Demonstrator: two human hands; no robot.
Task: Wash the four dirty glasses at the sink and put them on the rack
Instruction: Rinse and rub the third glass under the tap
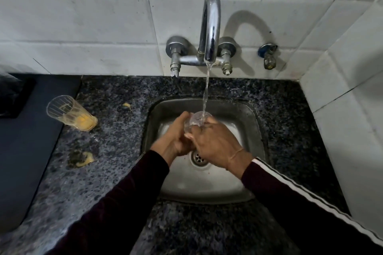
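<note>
Glass counts two: one clear glass [195,121] under running water, one orange-stained glass [71,113] tilted on the table [116,141]. Left hand [176,138] and right hand [217,145] each keep a grip clamped on the clear glass.

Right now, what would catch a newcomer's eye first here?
Both hands hold a clear drinking glass under the running chrome wall tap, over the small steel sink. To the left, a ribbed glass with yellow dregs stands on the speckled dark granite counter.
</note>
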